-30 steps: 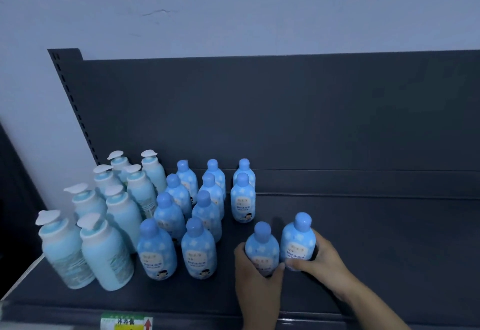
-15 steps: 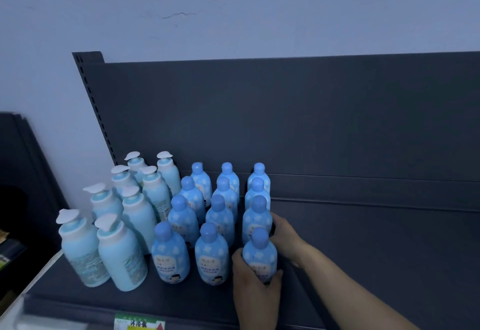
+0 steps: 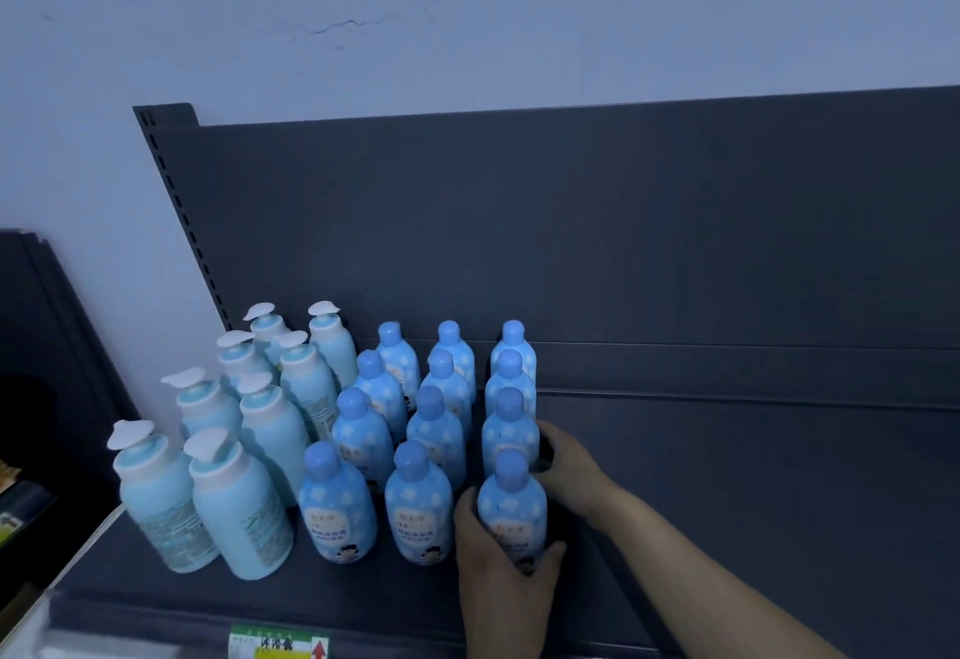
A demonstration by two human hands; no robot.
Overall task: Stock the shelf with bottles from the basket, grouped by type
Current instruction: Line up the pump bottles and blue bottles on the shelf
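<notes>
Front bottle: the front bottle (image 3: 511,508) stands on the shelf (image 3: 727,502), at the near end of the right row of blue-cap bottles.
Left hand: the left hand (image 3: 498,580) wraps round the front bottle low down, fingers on one side and thumb on the other.
Right hand: the right hand (image 3: 571,469) touches the side of the next bottle (image 3: 509,432) in that row. I cannot tell if its fingers wrap round it.
How it handles: it looks like hard, smooth plastic. It is likely full, so a bit heavy, and it may slip. It is tall, so it can tip and bump its neighbours.
Where to hold: round the fat middle, not the cap.
Other kind: the pump bottles (image 3: 239,497) stand in their own group on the left.
Bottle writing: too small to read, with a little cartoon picture under it.
Shelf tag: the shelf tag (image 3: 280,644) is green and white. It says 沐浴露 beside a red arrow.
</notes>
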